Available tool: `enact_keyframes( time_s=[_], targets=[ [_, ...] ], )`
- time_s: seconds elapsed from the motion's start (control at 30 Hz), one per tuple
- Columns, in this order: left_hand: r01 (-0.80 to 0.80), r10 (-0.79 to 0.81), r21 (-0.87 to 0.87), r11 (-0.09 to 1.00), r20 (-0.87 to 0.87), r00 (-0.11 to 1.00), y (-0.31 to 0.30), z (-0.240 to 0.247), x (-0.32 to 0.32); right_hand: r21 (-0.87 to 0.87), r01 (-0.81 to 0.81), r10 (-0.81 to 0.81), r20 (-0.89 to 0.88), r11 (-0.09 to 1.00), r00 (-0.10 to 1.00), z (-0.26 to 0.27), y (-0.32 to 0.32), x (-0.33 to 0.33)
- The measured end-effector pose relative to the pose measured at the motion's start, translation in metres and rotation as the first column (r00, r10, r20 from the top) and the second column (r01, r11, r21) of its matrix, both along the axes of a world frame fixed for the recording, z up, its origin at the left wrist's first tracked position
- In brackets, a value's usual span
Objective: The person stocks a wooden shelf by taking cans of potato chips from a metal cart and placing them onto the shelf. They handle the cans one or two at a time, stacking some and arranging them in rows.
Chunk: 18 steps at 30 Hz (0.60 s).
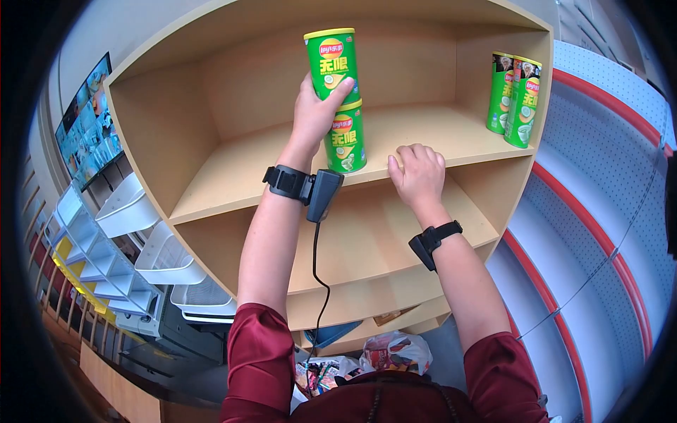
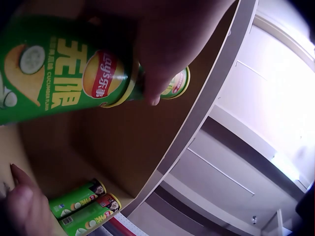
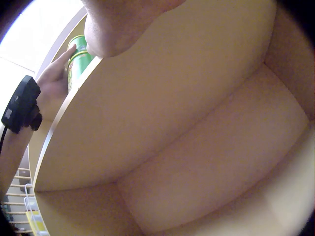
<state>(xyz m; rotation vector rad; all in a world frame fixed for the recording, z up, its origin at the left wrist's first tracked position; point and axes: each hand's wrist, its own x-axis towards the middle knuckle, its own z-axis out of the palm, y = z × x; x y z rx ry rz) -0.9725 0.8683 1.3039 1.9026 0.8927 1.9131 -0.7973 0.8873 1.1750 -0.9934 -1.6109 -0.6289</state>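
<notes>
My left hand [image 1: 316, 111] grips the upper green chip can [image 1: 330, 55], its thumb across the front. That can has a yellow lid and stands upright on top of a second green chip can [image 1: 345, 144], which is at the front edge of the shelf [image 1: 275, 151]. In the left wrist view the lower chip can [image 2: 59, 73] looms large, and the hand covers most of the upper one. To the right of the stack, my right hand [image 1: 419, 175] rests on the shelf's front edge with relaxed fingers and holds nothing.
Two taller green chip cans [image 1: 522, 102] stand side by side at the shelf's right end. White racking with red edges [image 1: 564, 204] runs along the right. White baskets [image 1: 169, 257] hang at the left. Plastic bags of packets [image 1: 397, 351] lie below, near my body.
</notes>
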Motion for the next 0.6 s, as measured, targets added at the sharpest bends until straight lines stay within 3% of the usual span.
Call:
enact_keyframes(
  time_s=[0.23, 0.3, 0.6],
  targets=[
    [-0.051, 0.054, -0.038, 0.998, 0.081, 0.995, -0.001, -0.009, 0.009, 0.038, -0.008, 0.009, -0.013, 0.999, 1.000, -0.001, 0.003, 0.001],
    [-0.132, 0.133, -0.010, 0.991, 0.128, 0.983, 0.002, -0.013, 0.012, 0.090, -0.013, 0.015, -0.025, 0.996, 1.000, -0.002, 0.007, 0.001],
    [-0.085, 0.079, 0.036, 0.996, 0.151, 0.985, 0.015, -0.025, 0.015, 0.108, -0.017, 0.021, -0.036, 0.994, 0.999, -0.002, 0.007, 0.000]
  ],
)
